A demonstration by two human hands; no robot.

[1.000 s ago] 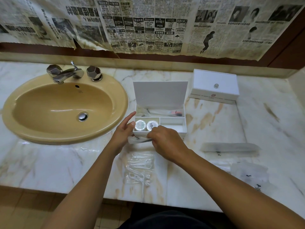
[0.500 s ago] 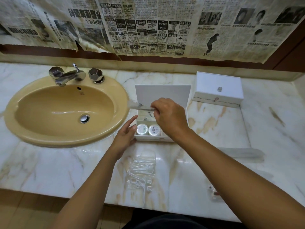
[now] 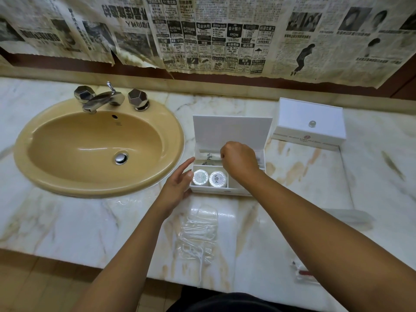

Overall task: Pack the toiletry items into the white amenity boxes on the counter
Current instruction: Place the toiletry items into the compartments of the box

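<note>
The open amenity box (image 3: pixel 227 176) sat on the marble counter (image 3: pixel 90 221) just right of the sink (image 3: pixel 99 147), lid propped upright. The left hand (image 3: pixel 177 188) rested against the box's left wall, fingers straight and relaxed, steadying it. The right hand (image 3: pixel 239 163) hovered over the long rear compartment, fingers curled downward; it probably pinched the sachet (image 3: pixel 210 157) lying there, though the knuckles hid the fingertips, so I could not tell for certain. Two round wrapped soaps (image 3: pixel 208 177) filled the front-left compartment; what showed of the compartment beside them looked bare. Step in hand, by my reading: seating a flat packet in the rear slot. Unpacked items lay near: clear packets (image 3: pixel 198 235) at the counter's front edge and a long sleeve (image 3: pixel 353 216) to the right. Next move would call for letting go, then fetching one of those. The second box (image 3: pixel 309 124) stood closed, well apart.
</note>
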